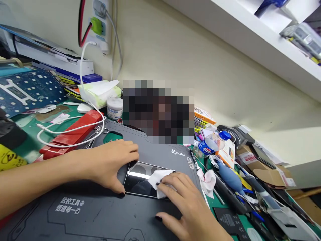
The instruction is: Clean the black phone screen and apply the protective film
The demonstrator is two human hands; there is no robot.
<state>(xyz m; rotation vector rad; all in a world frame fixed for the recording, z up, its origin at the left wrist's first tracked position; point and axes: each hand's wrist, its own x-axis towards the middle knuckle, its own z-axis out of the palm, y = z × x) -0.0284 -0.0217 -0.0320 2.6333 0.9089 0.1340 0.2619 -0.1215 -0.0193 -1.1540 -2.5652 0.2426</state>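
A smartphone (136, 186) with a dark, glossy screen lies flat on a grey work mat (100, 214). My left hand (114, 164) steadies its left end, thumb at the near corner and fingers at the far edge. Under the fingertips of my right hand (187, 197), a white tissue (156, 176) is pressed onto the right part of the screen. The right thumb is held apart from the other fingers, over the mat. My right hand and the tissue cover the phone's right end.
A red tool (72, 134) with a white cable (81, 63) lies at left, near a tissue pack (100, 93) and a white jar (115, 108). At right are a crumpled tissue (207, 182), a bottle (210, 144), a blue air blower (229, 177) and several tools. A pixelated patch hides the back middle.
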